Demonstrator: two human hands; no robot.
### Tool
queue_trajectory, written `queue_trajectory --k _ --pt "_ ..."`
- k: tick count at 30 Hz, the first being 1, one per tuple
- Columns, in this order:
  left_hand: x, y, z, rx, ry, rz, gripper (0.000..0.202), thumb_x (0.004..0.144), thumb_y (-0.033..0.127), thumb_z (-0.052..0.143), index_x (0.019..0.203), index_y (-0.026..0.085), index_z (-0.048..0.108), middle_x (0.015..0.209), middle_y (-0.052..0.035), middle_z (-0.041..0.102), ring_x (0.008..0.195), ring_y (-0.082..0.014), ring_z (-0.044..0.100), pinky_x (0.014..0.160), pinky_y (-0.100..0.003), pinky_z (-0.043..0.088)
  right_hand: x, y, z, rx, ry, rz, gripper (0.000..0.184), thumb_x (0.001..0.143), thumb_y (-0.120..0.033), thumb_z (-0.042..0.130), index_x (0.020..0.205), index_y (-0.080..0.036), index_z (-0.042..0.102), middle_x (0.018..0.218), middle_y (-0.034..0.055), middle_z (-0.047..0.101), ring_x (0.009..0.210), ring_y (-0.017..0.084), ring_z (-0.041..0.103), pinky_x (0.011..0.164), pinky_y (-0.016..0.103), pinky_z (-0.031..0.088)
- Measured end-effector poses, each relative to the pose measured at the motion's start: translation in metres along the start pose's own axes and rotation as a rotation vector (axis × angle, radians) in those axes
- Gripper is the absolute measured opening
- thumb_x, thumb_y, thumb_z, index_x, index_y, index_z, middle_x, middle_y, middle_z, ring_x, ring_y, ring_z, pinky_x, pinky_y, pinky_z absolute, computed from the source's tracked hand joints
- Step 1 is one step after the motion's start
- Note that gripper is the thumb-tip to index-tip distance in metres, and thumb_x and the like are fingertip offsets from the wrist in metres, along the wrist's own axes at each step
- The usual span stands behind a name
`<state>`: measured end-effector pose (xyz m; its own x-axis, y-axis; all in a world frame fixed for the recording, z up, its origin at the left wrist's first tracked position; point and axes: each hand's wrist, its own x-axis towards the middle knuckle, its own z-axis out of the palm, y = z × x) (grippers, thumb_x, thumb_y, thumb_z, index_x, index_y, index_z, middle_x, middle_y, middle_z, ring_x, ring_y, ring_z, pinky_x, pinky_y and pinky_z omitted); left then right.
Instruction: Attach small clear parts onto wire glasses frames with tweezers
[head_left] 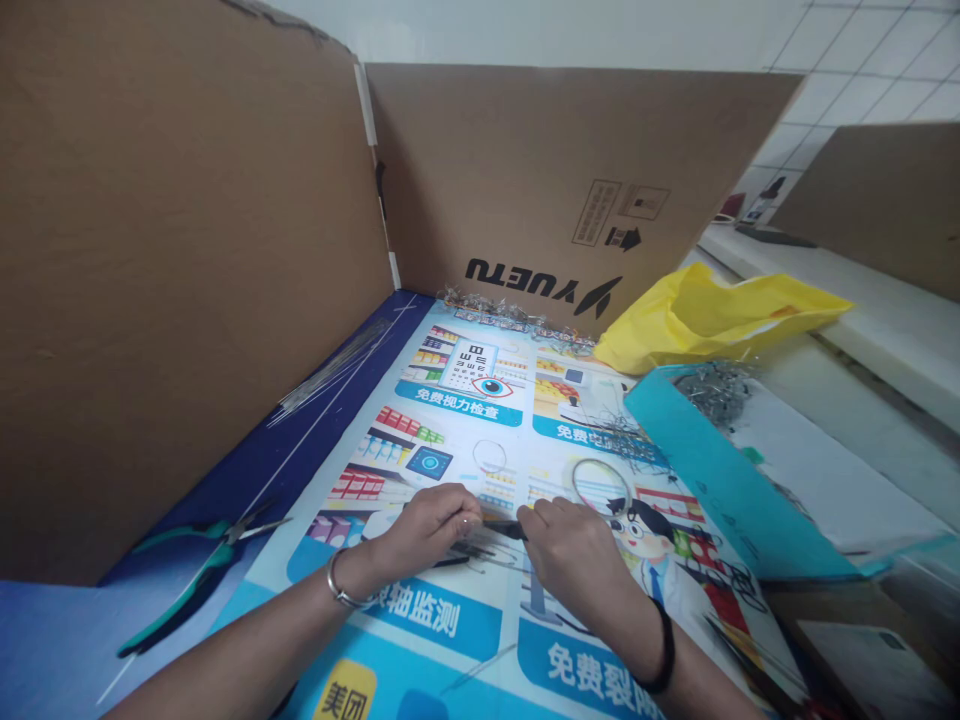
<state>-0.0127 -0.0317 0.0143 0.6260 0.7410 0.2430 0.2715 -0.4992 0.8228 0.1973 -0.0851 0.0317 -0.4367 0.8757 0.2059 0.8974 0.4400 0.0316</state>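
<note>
Over a printed poster (469, 480), both hands meet close together. My left hand (435, 520) is closed, thumb and fingertips pinched at the end of something thin that I cannot make out. My right hand (574, 555) is closed round a slim black piece (506, 528) whose end points at the left fingertips; its kind does not show clearly. Behind the right hand lies a thin wire ring (602, 487). A fainter, smaller ring (489, 457) lies further left. Several dark thin strips (487, 553) rest beneath the hands.
Green-handled pliers (214, 565) lie at left, near a bundle of thin wires (334, 368). Cardboard walls (180, 280) rise at left and back. On the right are a yellow bag (690, 315), a blue box (720, 470) and tangled wire scraps (712, 392). Slim dark tools (750, 660) lie lower right.
</note>
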Motion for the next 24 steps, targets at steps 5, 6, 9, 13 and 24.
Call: queue_trajectory --k 5,6,9,13,24 --pt "0.002 0.005 -0.002 -0.127 -0.007 -0.123 0.017 0.086 0.027 0.047 0.078 0.017 0.058 0.072 -0.0013 0.059 0.066 -0.0127 0.052 0.064 -0.022 0.041 0.003 0.004 0.001 0.111 -0.125 0.064 0.011 0.082 -0.016 0.051 0.076 -0.019 0.060 0.072 0.0022 0.063 0.069 0.016 0.055 0.057 0.027 0.026" --pt "0.002 0.006 -0.003 -0.156 -0.005 -0.147 0.016 0.085 0.027 0.049 0.078 0.016 0.059 0.072 -0.0012 0.059 0.066 -0.0127 0.052 0.064 -0.022 0.041 0.004 0.005 0.001 0.129 -0.144 0.081 0.012 0.083 -0.018 0.050 0.076 -0.019 0.060 0.073 0.0024 0.063 0.070 0.016 0.057 0.058 0.027 0.027" --pt "0.003 0.007 -0.003 -0.224 0.000 -0.200 0.016 0.084 0.027 0.050 0.078 0.016 0.059 0.069 -0.0006 0.059 0.064 -0.0124 0.051 0.063 -0.022 0.042 0.004 0.009 0.003 0.187 -0.194 0.126 0.015 0.086 -0.022 0.047 0.078 -0.019 0.060 0.077 0.0031 0.066 0.074 0.016 0.059 0.059 0.025 0.029" --pt "0.003 0.005 -0.002 -0.285 0.005 -0.246 0.015 0.083 0.026 0.050 0.077 0.015 0.060 0.066 0.0005 0.057 0.060 -0.0111 0.050 0.060 -0.022 0.042 0.006 0.011 0.006 0.281 -0.251 0.169 0.015 0.085 -0.026 0.049 0.077 -0.019 0.060 0.078 0.0025 0.067 0.073 0.016 0.060 0.058 0.024 0.028" --pt "0.003 0.009 -0.002 -0.389 0.045 -0.302 0.020 0.084 0.030 0.051 0.072 0.015 0.057 0.062 0.0007 0.057 0.059 -0.0110 0.051 0.059 -0.021 0.041 0.011 0.008 0.007 0.578 -0.279 0.244 0.026 0.084 -0.035 0.047 0.065 -0.018 0.053 0.062 -0.0015 0.057 0.058 0.012 0.051 0.050 0.022 0.025"
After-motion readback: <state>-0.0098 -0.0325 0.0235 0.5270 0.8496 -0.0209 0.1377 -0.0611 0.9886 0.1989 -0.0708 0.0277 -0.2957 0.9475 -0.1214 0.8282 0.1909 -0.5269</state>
